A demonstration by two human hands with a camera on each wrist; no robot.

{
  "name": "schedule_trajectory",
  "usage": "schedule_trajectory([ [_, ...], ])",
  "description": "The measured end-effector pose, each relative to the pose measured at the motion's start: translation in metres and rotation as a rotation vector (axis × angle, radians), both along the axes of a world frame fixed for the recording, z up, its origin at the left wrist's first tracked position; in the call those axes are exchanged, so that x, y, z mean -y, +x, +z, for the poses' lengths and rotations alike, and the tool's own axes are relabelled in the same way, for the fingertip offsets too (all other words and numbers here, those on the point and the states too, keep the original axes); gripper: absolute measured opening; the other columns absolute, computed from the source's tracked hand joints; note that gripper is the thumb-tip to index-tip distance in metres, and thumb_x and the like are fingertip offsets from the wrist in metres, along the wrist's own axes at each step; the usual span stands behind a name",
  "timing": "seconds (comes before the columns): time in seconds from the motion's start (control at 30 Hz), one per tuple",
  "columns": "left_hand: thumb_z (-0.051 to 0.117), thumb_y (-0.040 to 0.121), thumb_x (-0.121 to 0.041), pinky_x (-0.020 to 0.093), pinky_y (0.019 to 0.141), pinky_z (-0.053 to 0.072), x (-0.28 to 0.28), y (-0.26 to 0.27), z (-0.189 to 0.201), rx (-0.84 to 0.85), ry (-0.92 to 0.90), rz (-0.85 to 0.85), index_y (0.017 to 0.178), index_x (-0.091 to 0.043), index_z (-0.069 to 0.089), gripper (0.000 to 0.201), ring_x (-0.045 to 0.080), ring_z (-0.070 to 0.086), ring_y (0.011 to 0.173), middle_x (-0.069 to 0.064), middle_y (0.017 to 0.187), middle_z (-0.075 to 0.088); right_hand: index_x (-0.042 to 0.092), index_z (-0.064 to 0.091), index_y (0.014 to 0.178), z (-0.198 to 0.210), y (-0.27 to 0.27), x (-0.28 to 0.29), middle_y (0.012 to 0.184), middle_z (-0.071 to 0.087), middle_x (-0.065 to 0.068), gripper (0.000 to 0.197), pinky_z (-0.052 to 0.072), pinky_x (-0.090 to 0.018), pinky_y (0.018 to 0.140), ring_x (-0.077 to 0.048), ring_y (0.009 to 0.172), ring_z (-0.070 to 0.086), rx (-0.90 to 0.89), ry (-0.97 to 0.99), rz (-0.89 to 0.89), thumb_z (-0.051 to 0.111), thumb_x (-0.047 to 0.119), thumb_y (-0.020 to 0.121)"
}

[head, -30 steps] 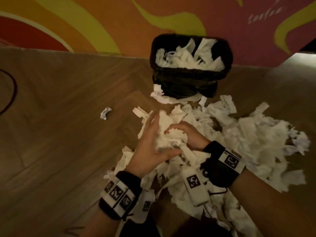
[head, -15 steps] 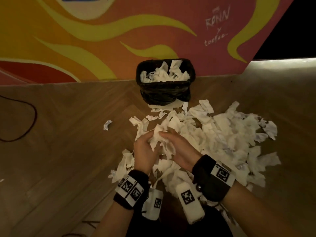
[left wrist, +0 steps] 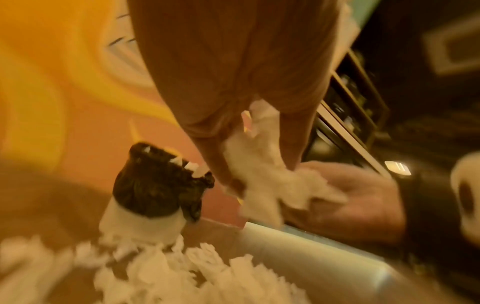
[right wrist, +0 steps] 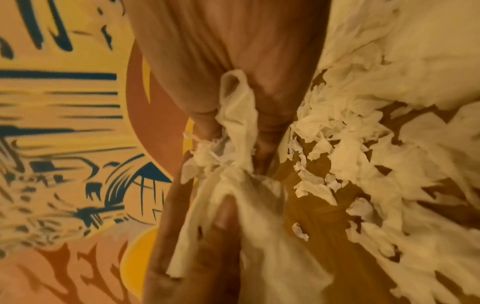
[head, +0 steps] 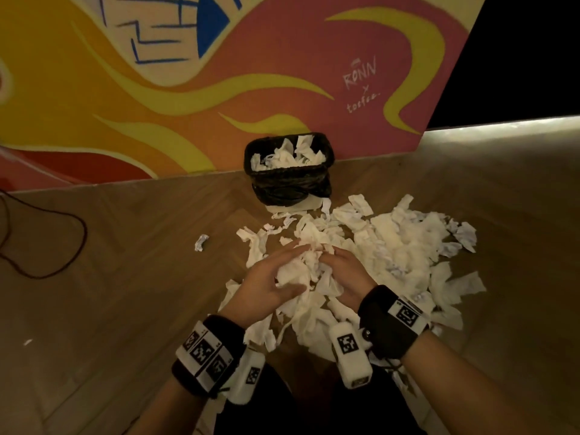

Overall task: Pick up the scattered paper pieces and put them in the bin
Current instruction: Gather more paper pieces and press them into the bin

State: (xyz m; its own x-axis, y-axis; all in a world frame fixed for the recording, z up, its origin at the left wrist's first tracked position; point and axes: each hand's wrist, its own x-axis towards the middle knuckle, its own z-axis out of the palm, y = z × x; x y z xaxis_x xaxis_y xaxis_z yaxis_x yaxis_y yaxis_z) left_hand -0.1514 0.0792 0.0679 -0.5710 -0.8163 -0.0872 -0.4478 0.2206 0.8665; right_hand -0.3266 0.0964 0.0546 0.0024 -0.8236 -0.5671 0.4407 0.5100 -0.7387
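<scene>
A: Left to right, what's there?

B: A stray scrap (head: 201, 242) alone on the floor (head: 125, 277). Then the left hand (head: 266, 285), fingers nearly straight, pressing a wad (head: 303, 271) against the right hand (head: 342, 274), whose fingers curl round it. The pile (head: 392, 246) spreads right; the bin (head: 288, 171), already quite full, stands beyond against the wall (head: 282, 89).

A: How to do the carry well?

B: I'd squeeze the wad tight from both sides, lift level, release low over the bin so nothing spills.
</scene>
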Motion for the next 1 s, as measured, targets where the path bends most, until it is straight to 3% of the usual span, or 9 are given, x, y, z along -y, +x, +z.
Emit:
schedule_trajectory([
  [0.13,0.074,0.081,-0.035,0.017,0.114,0.024,0.008,-0.008,0.007,0.088,-0.213,-0.102,0.138,-0.039,0.047,0.063,-0.003,0.030,0.139,-0.011,0.152,0.036,-0.001,0.069,0.098,0.008,-0.004,0.004,0.092,0.072,-0.020,0.024,0.058,-0.033,0.066,-0.028,0.077,0.071,0.110,0.065,-0.018,0.046,-0.004,0.092],
  [0.27,0.070,0.085,-0.025,0.019,0.112,0.031,0.016,-0.018,-0.010,0.087,-0.370,-0.005,0.134,-0.035,0.054,0.052,0.000,0.040,0.132,-0.008,0.144,0.047,0.003,0.076,0.086,0.006,-0.002,0.015,0.092,0.073,-0.020,0.023,0.054,-0.041,0.085,-0.031,0.083,0.069,0.123,0.110,-0.017,0.054,0.005,0.092],
  [0.37,0.070,0.083,-0.022,0.021,0.108,0.036,0.035,-0.027,-0.025,0.087,-0.438,0.053,0.134,-0.037,0.052,0.057,-0.003,0.042,0.130,-0.009,0.139,0.052,0.005,0.072,0.104,-0.004,0.006,0.032,0.101,0.073,-0.017,0.028,0.048,-0.046,0.099,-0.032,0.098,0.066,0.156,0.123,-0.074,0.048,0.018,0.098],
  [0.43,0.069,0.081,-0.021,0.007,0.105,0.031,0.047,-0.033,-0.031,0.061,-0.428,0.110,0.133,-0.037,0.051,0.057,-0.016,0.037,0.126,-0.013,0.135,0.052,0.005,0.070,0.108,-0.008,0.007,0.046,0.101,0.072,-0.015,0.031,0.050,-0.041,0.092,-0.030,0.097,0.065,0.227,0.121,-0.098,0.047,0.023,0.098],
  [0.53,0.069,0.072,-0.027,-0.002,0.098,0.025,0.067,-0.038,-0.039,0.015,-0.391,0.211,0.122,-0.036,0.054,0.053,-0.025,0.036,0.117,-0.028,0.122,0.049,0.006,0.068,0.081,-0.007,0.002,0.070,0.080,0.068,-0.012,0.023,0.050,-0.031,0.074,-0.021,0.073,0.064,0.368,0.074,-0.034,0.050,0.018,0.089],
  [0.6,0.066,0.069,-0.038,0.004,0.097,0.033,0.081,-0.039,-0.040,0.005,-0.389,0.213,0.114,-0.038,0.059,0.045,-0.016,0.046,0.112,-0.029,0.115,0.054,0.006,0.070,0.086,-0.006,-0.002,0.084,0.088,0.070,-0.011,0.022,0.048,-0.033,0.082,-0.023,0.081,0.065,0.363,0.066,0.027,0.056,0.023,0.081],
  [0.77,0.069,0.073,-0.043,0.021,0.092,0.050,0.138,-0.039,-0.034,-0.107,-0.169,0.133,0.102,-0.053,0.067,0.031,-0.003,0.064,0.101,-0.026,0.107,0.068,0.014,0.064,0.124,-0.029,-0.010,0.114,0.127,0.064,-0.009,0.039,0.043,-0.043,0.105,-0.025,0.120,0.058,0.247,0.059,-0.003,0.052,0.036,0.094],
  [0.9,0.077,0.078,-0.025,0.023,0.101,0.041,0.210,-0.039,-0.022,0.074,-0.197,0.093,0.116,-0.033,0.065,0.040,-0.007,0.052,0.112,-0.015,0.121,0.062,0.019,0.057,0.127,-0.065,-0.028,0.124,0.128,0.061,-0.012,0.037,0.045,-0.050,0.101,-0.032,0.118,0.058,0.292,0.114,-0.185,0.053,0.037,0.095],
  [1.0,0.071,0.085,-0.017,0.021,0.095,0.035,0.270,-0.041,-0.014,0.182,-0.220,0.168,0.125,-0.024,0.061,0.042,-0.001,0.044,0.113,-0.008,0.129,0.056,0.017,0.061,0.124,-0.097,-0.036,0.124,0.130,0.059,-0.009,0.033,0.047,-0.037,0.097,-0.026,0.117,0.057,0.070,0.240,-0.022,0.051,0.032,0.096],
])
